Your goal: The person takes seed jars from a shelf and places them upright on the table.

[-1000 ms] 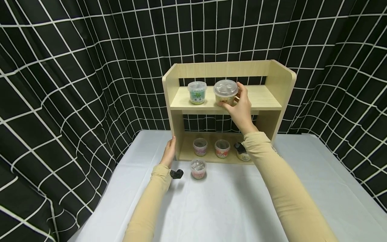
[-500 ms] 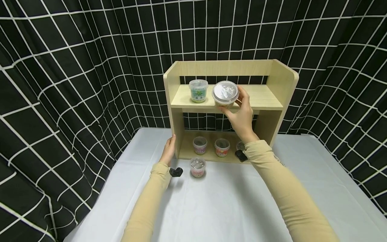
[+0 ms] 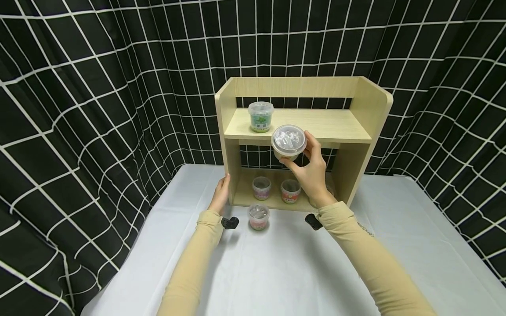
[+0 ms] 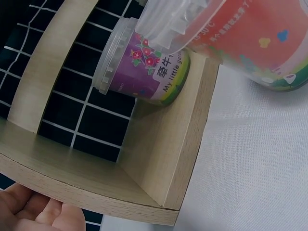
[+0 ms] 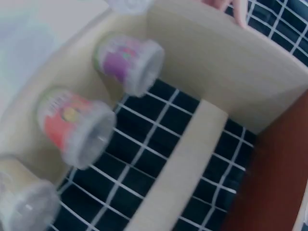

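Well, the cup (image 3: 289, 142) is up in the air in front of the shelf (image 3: 369, 105), tipped so its lid (image 3: 290, 137) looks at me. My right hand (image 3: 312, 171) has it, thumb down low and fingers round the side at three o'clock, spread as wide as the cup. Nothing seems to hold it up from below, so I think it could drop if my fingers slip. If the lid is loose, more tipping could pop it off, but I can't tell how tight it is.

The green cup (image 3: 261, 117), at ten o'clock on the top board (image 3: 316, 122), could get knocked if I swing that way. The red cup (image 3: 290, 193) is at six o'clock and the purple cup (image 3: 262, 189) at seven, so a fall could hit them. My right hand hides most of the pale cup (image 5: 31, 204) at five, so I might bump it without seeing. Past the purple one, near seven, the pink cup (image 3: 258, 217) stands on the table (image 3: 276, 267).

At eight o'clock, my left hand (image 3: 219, 194) rests its fingers on the shelf's side and holds no cup. Pushing too hard could slide the shelf.
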Available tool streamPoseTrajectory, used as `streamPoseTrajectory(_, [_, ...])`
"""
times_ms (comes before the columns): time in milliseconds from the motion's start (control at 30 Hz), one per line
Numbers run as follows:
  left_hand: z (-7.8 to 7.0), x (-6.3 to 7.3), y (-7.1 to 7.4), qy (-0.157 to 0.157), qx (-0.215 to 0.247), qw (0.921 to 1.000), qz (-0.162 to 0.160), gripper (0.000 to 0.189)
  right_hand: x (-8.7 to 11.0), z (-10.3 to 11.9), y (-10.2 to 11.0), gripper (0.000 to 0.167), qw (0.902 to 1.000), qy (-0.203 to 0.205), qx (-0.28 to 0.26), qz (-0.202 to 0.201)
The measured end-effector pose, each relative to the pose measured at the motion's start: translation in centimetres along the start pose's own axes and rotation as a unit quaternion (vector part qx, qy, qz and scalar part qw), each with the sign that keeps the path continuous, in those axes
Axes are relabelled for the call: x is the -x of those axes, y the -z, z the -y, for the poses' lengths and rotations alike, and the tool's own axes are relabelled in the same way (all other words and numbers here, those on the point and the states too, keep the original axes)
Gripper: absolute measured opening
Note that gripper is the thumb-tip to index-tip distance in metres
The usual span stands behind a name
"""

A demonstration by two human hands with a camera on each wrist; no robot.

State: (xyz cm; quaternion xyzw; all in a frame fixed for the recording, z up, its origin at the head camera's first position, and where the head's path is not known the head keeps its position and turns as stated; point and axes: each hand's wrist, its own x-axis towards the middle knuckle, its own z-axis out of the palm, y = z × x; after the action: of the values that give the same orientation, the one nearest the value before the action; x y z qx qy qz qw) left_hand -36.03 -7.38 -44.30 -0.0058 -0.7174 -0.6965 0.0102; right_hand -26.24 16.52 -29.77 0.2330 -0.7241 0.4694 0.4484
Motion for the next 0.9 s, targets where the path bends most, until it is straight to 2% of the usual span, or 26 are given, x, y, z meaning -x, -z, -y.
streamPoseTrajectory(400, [0.1, -0.2, 0.1, 0.001, 0.002, 1.0, 0.006, 0.077, 5.1, -1.5, 0.5, 0.084, 0.9967, -0.052, 0.013, 0.061])
streamPoseTrajectory(633, [0.1, -0.3, 0.1, -0.005, 0.002, 1.0, 0.005, 0.075, 8.9, -5.6, 0.2, 0.09, 0.9933, -0.079, 0.002, 0.084])
streamPoseTrajectory(800, [0.1, -0.3, 0.1, -0.004, 0.003, 0.9999, 0.01, 0.077, 10.6, -6.5, 0.4, 0.089, 0.9907, -0.103, -0.002, 0.089])
streamPoseTrajectory(900, [0.2, -0.2, 0.1, -0.003, 0.002, 0.9999, 0.013, 0.077, 11.5, -6.7, 0.6, 0.089, 0.9864, -0.133, -0.009, 0.096])
